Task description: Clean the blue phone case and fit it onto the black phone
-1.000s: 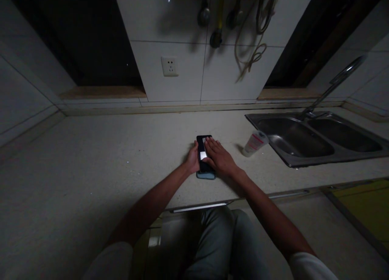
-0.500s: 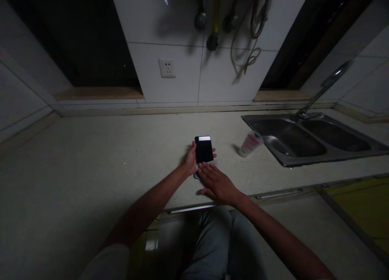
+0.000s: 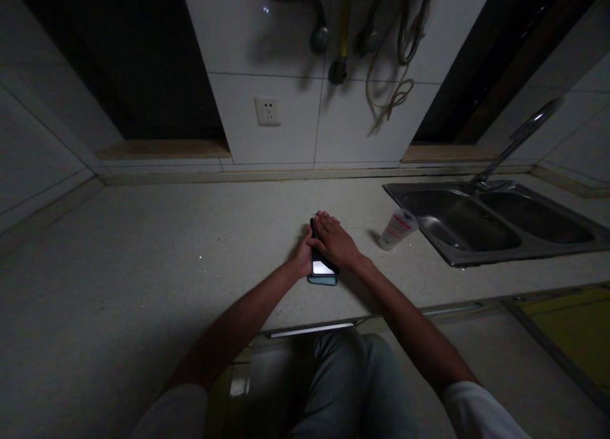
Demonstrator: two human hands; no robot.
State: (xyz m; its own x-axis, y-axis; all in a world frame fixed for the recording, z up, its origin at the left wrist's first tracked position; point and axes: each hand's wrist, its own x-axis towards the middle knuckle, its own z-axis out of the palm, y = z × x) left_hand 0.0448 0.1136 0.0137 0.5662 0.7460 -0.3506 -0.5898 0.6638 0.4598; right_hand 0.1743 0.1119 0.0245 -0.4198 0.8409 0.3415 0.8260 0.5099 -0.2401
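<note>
Both hands on one black smartphone (image 3: 320, 266), on a pale stone countertop (image 3: 143, 248).

Phone lies flat between the hands: right hand (image 3: 333, 240) open, palm down over its far end; left hand (image 3: 301, 256) against its left edge, can't tell if gripping. One blue-green case (image 3: 322, 279) sticks out under the near end. Right of them, one white-and-red tube (image 3: 398, 229) stands tilted, near one double-bowl steel sink (image 3: 457, 260); one wall socket (image 3: 267, 111) above.
</note>
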